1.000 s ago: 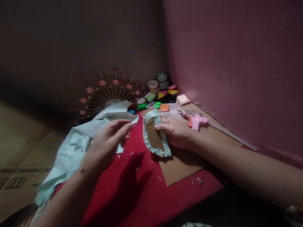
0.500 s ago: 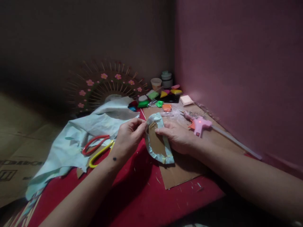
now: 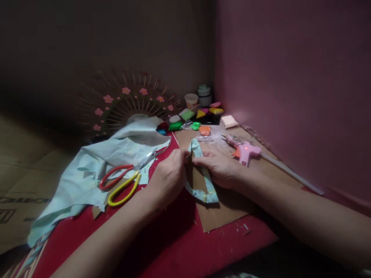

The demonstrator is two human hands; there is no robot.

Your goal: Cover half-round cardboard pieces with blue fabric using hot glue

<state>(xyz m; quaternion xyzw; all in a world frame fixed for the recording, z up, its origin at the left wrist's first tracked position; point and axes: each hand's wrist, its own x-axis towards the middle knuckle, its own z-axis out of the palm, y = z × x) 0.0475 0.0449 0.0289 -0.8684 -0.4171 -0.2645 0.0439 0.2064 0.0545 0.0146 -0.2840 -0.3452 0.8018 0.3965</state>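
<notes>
Cardboard piece (image 3: 198, 178), bordered with a folded strip of pale blue-green cloth, is held at the centre of the work, over a red tabletop (image 3: 174, 247) and a larger cardboard sheet (image 3: 218, 216); clock positions are reckoned from this piece. At 3 o'clock it is clamped in the right hand (image 3: 217, 166), the thumb being laid across its near face and the fingers partly hidden behind. At 10 o'clock its upper edge is pinched by the left hand (image 3: 171, 172), whose fingertips are drawn together (their exact contact is partly masked by the knuckles). Scissors (image 3: 123, 185) with one red and one yellow handle are seen at 9 o'clock, laid on a spread of matching cloth (image 3: 84, 166). A pink glue gun (image 3: 247, 152), its small light glowing orange-red, is placed at 2 o'clock on the larger sheet. A pale square block (image 3: 229, 121) is set at 1 o'clock. Near 12 o'clock are grouped an orange packet (image 3: 205, 131), a paper cup (image 3: 191, 101) and a lidded jar (image 3: 204, 97). Toward 10 o'clock a fan-shaped ornament (image 3: 127, 101), dotted with pink flowers, is stood before the dark wall (image 3: 101, 34).
</notes>
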